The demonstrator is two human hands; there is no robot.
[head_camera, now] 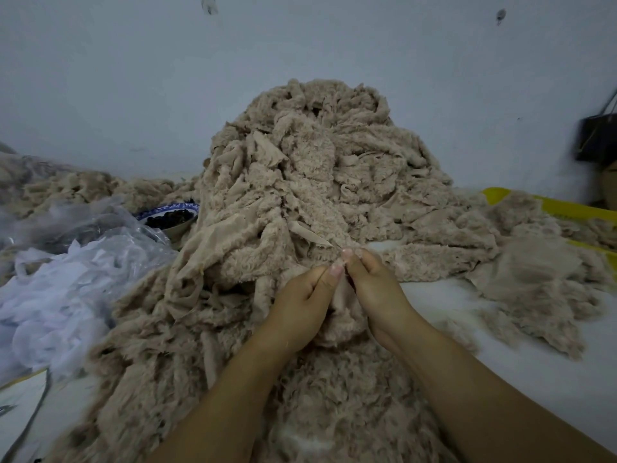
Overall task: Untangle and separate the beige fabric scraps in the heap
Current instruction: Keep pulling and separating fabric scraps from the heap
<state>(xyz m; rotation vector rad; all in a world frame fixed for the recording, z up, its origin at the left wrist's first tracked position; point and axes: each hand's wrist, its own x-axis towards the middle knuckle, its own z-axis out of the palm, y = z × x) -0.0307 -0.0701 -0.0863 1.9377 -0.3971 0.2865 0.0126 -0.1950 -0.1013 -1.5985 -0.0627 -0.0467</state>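
A tall heap of beige fluffy fabric scraps (310, 168) rises in the middle and spills toward me. My left hand (302, 304) and my right hand (375, 289) meet at the heap's foot, thumbs and fingertips close together. Both pinch the top edge of one beige scrap (344, 309), which hangs down between the palms. A thin pointed strip (309, 233) sticks out of the heap just above my fingertips. A smaller flat pile of beige scraps (534, 282) lies apart to the right on the white table (444, 305).
Clear plastic bags with white fabric (63, 282) lie at the left. A blue-rimmed bowl of dark bits (170, 217) stands behind them. A yellow tray (567, 208) is at the right edge, a dark bag (597, 138) hangs on the wall.
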